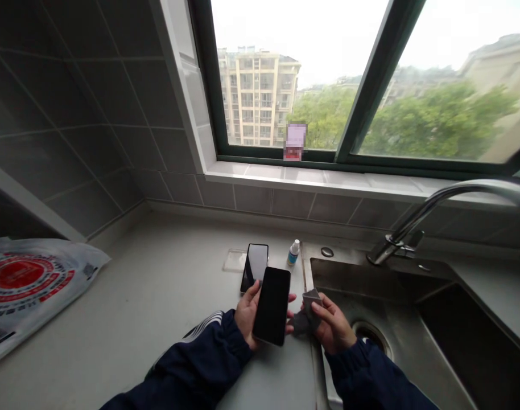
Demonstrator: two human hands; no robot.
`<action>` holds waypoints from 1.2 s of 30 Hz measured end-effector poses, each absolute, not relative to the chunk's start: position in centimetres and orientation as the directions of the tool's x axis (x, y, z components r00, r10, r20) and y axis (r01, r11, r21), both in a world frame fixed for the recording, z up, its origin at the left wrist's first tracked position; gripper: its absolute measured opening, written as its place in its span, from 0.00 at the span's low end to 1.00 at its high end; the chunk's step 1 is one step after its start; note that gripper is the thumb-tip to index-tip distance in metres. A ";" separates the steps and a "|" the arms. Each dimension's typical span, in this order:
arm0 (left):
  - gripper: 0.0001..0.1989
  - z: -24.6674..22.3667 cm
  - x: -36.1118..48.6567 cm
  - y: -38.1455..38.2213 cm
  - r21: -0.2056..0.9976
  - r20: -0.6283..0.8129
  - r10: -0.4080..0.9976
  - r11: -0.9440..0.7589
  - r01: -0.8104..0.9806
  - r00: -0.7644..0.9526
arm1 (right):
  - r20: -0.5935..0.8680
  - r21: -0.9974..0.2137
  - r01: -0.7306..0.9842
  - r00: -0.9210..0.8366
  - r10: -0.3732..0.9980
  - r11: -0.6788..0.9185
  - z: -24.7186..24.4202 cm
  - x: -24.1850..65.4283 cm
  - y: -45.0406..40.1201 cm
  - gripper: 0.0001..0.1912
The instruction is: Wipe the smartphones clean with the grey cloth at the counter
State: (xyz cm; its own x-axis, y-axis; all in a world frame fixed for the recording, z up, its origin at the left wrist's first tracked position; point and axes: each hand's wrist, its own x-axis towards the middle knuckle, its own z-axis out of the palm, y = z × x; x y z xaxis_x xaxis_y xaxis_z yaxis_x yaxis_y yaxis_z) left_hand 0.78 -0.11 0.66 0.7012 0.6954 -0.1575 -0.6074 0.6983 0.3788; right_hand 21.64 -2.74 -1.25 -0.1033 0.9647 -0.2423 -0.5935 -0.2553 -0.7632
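1. The left hand (pixel 246 314) is curled around a black smartphone (pixel 272 306), holding it by its edges with the screen facing up.
2. The right hand (pixel 331 326) pinches a grey cloth (pixel 310 302) between thumb and fingers, just beside that phone.
3. A second smartphone (pixel 255 266) lies on the bench (pixel 157 285) ahead of the hands, near a small white bottle (pixel 293 253) and a steel sink (pixel 362 279).

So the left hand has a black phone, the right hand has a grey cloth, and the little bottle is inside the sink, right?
No: the small white bottle is not in the sink. The head view shows it standing on the counter beside the other phone, left of the sink. The rest is right: the left hand has the black phone, the right hand the grey cloth.
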 end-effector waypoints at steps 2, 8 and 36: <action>0.32 0.4 1.1 -0.4 0.394 -0.134 0.662 0.719 -0.573 0.738 | -0.237 -0.764 -0.599 -0.083 0.968 -0.238 -1.2 21.6 -2.7 0.14; 0.32 0.5 1.2 -0.6 0.423 -0.136 0.673 0.703 -0.572 0.727 | -0.249 -0.785 -0.582 -0.018 0.968 -0.212 -1.2 21.6 -2.6 0.14; 0.38 -0.5 1.1 -0.7 0.482 -0.150 0.562 0.760 -0.437 0.813 | -0.144 -0.845 -0.517 -0.028 0.989 -0.138 -0.9 22.3 -2.6 0.18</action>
